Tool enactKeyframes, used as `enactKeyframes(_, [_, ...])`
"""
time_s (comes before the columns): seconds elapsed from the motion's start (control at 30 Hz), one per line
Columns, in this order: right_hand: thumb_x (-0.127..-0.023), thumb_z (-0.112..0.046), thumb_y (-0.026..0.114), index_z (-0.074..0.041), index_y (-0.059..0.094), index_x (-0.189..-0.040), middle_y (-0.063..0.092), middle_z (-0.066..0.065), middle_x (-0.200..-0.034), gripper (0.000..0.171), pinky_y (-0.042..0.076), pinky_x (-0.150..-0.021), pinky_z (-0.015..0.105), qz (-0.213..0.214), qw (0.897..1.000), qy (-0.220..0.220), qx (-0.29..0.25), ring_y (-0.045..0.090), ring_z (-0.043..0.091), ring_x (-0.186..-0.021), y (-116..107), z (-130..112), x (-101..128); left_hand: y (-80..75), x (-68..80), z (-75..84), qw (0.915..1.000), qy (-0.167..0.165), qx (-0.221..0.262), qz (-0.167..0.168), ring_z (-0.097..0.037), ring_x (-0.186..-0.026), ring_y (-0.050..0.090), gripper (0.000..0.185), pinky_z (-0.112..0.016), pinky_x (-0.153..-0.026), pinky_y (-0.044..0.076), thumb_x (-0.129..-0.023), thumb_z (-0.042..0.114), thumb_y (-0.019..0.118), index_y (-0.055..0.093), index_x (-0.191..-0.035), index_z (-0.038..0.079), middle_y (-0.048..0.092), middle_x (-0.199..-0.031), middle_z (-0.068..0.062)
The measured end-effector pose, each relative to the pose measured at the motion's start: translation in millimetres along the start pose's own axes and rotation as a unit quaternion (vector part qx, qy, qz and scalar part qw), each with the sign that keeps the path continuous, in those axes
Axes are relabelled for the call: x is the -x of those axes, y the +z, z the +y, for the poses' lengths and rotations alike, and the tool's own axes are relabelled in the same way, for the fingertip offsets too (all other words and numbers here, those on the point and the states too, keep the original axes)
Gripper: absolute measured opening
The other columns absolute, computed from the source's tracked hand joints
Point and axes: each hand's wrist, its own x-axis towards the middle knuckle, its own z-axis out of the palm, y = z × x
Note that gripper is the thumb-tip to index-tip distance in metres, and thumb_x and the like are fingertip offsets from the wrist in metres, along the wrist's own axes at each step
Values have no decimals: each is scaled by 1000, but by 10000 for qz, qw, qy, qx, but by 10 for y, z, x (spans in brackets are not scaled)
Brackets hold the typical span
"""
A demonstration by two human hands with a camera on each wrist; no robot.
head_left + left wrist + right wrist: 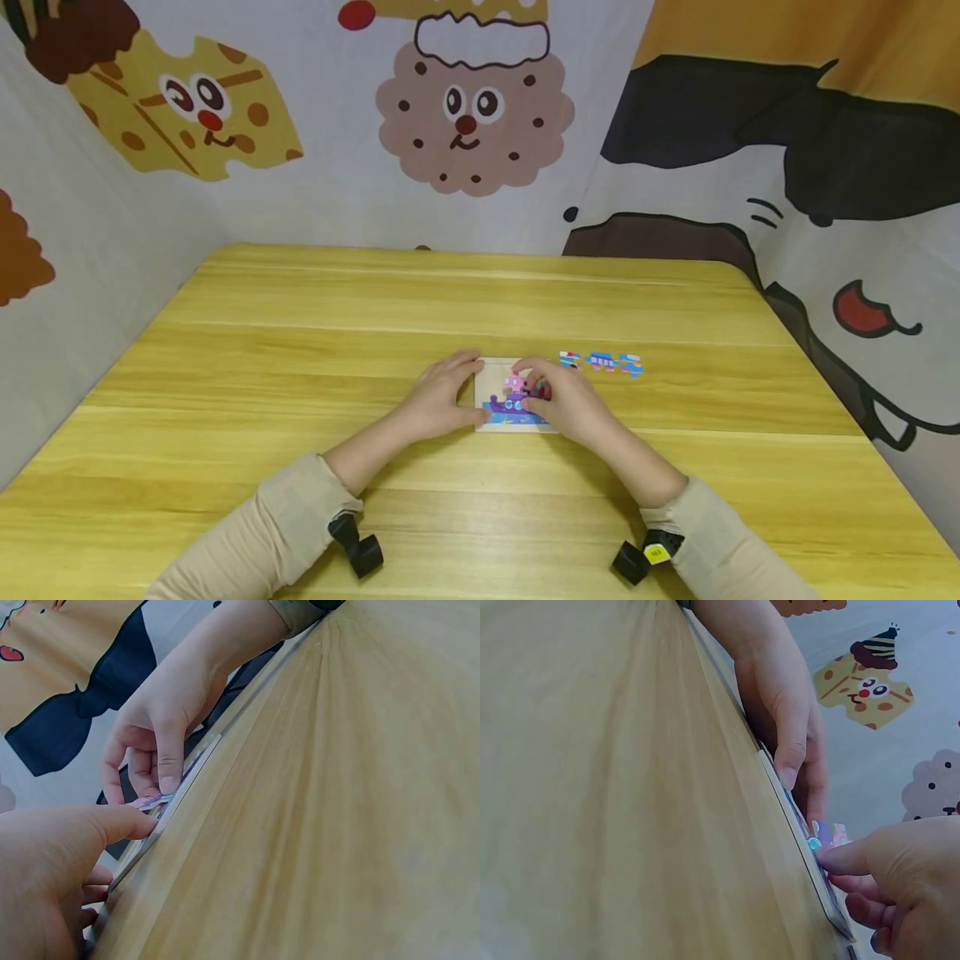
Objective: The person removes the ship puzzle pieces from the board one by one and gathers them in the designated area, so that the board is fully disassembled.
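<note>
A small wooden puzzle board (489, 377) lies flat on the table, its lower part filled with a blue sea and purple boat picture. My left hand (438, 402) rests at the board's left side, thumb at the near corner and fingertips at the far corner, fingers fairly straight. My right hand (573, 406) is over the board's right part and pinches a pink and purple puzzle piece (831, 832) between thumb and fingers. In the right wrist view the piece is tilted up from the board. The right hand hides part of the board.
Several loose blue puzzle pieces (602, 362) lie in a row just beyond the right hand. The wooden table (300, 333) spreads around the board. A cloth with cartoon figures (322, 200) hangs behind its far edge.
</note>
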Motion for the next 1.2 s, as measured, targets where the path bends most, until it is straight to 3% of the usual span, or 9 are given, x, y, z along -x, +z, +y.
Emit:
enactKeyframes(0.33, [-82,3,71,-10,61,-118,60,-2,-83,40,42,-52,24,32,9970,-119,-763,48,15,-62,-4,51,20,-4,-9,18,10000,5,27,-2,-26,-142,18,77,-52,-112,10,-81,37,72,42,-143,2,30,-153,-8])
enactKeyframes(0.6, [-85,4,69,-9,64,-117,62,2,-78,35,42,-54,23,97,9871,58,-1598,50,18,-62,-9,87,30,-12,-1,24,10000,-33,27,-25,-25,-142,17,78,-51,-113,9,-81,37,72,41,-144,2,29,-154,-8])
enactKeyframes(0.8, [-86,5,67,-5,64,-118,63,6,-79,34,41,-56,22,142,9842,180,-1758,51,19,-64,-40,47,47,-14,7,31,10000,-27,-10,-29,-25,-142,17,78,-51,-113,10,-81,38,72,42,-143,2,29,-154,-8])
enactKeyframes(1.03, [-85,12,63,6,61,-114,63,16,-79,30,38,-57,21,264,9813,272,-1887,48,20,-63,-268,-215,167,-14,14,34,10000,7,-11,-29,-26,-142,17,78,-50,-113,9,-81,38,72,41,-143,1,29,-154,-9])
enactKeyframes(1.2, [-84,12,63,6,60,-114,63,19,-79,31,36,-54,21,371,9785,331,-2003,46,16,-61,-328,-93,223,-12,18,27,10000,19,17,-44,-26,-143,17,78,-50,-113,8,-82,37,72,40,-144,1,28,-154,-9])
